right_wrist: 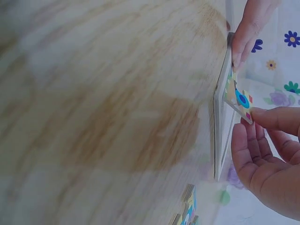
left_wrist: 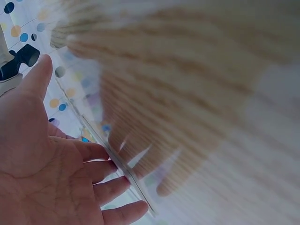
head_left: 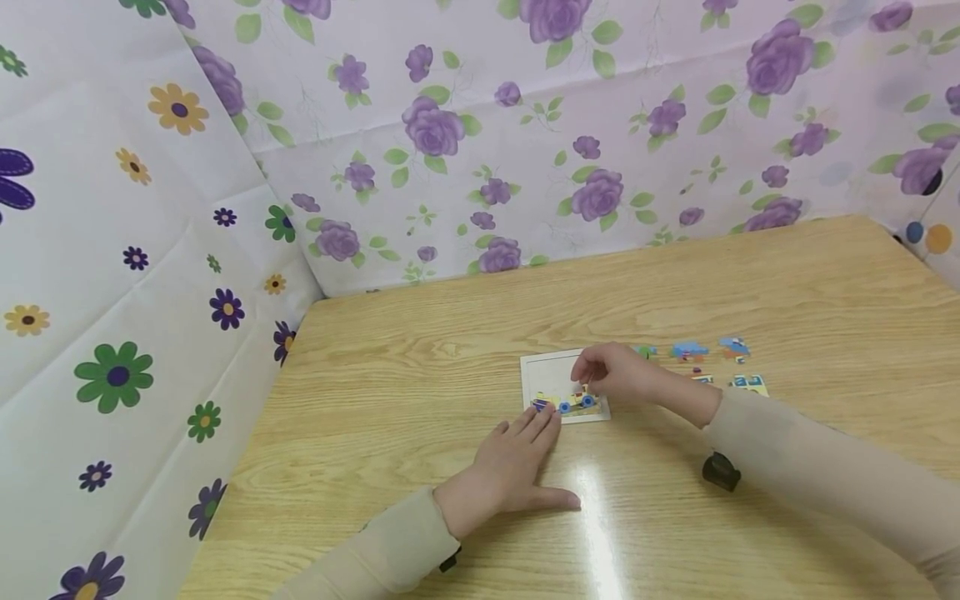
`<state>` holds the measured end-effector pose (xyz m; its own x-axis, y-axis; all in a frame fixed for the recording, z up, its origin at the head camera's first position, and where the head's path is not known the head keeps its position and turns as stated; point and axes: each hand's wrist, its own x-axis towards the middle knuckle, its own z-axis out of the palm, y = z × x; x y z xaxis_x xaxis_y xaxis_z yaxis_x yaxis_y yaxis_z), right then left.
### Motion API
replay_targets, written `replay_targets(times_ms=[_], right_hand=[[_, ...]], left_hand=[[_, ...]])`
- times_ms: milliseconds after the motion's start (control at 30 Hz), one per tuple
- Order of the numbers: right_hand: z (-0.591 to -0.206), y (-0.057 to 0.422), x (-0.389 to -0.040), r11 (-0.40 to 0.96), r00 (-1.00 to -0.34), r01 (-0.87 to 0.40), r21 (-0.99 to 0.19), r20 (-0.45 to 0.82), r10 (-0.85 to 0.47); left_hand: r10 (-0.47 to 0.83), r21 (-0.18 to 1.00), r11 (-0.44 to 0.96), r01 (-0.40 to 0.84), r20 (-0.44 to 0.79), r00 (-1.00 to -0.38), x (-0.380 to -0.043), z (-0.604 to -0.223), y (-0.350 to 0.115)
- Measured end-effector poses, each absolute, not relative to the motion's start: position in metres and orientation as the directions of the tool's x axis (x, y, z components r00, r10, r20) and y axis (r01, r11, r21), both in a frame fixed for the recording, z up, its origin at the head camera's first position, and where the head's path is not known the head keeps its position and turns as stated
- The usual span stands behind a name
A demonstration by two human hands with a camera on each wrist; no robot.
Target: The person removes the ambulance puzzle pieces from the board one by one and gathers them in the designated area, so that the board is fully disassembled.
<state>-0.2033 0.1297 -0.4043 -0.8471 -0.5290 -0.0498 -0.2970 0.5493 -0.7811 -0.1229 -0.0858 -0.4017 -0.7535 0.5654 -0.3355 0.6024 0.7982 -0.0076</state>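
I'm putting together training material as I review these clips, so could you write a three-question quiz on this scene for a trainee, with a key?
1. Multiple choice: how is the puzzle piece in the right hand placed?
A) Lying flat on the bare table
B) Tilted over the puzzle board
C) Out beyond the loose pieces
2. True or false: the left hand has its thumb spread apart from its fingers.
3. Fill in: in the head view, the loose pieces lie to the ____ of the puzzle board.

Key: 1. B; 2. True; 3. right
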Motion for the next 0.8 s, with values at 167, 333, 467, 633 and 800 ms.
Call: replay_targets(times_ms=[167, 333, 467, 633, 800], right_hand=[[-0.404, 0.131, -0.203, 0.54, -0.847, -0.299, -0.787, -0.042, -0.53], [-0.401, 0.132, -0.201, 0.54, -0.855, -0.297, -0.787, -0.033, -0.518], [-0.398, 0.136, -0.198, 0.537, -0.859, -0.29, -0.792, -0.032, -0.51], [-0.394, 0.142, -0.196, 0.537, -0.868, -0.267, -0.8, -0.043, -0.495], [-0.392, 0.151, -0.193, 0.543, -0.879, -0.254, -0.8, -0.043, -0.475]], left_hand=[[0.577, -0.015, 0.79, 0.613, -0.318, -0.752, -0.124, -0.401, -0.086], [0.586, -0.021, 0.782, 0.622, -0.315, -0.747, -0.124, -0.4, -0.086], [0.581, -0.024, 0.785, 0.619, -0.317, -0.749, -0.124, -0.4, -0.085], [0.574, -0.022, 0.791, 0.612, -0.321, -0.754, -0.124, -0.399, -0.084], [0.555, -0.009, 0.807, 0.59, -0.329, -0.764, -0.123, -0.398, -0.083]])
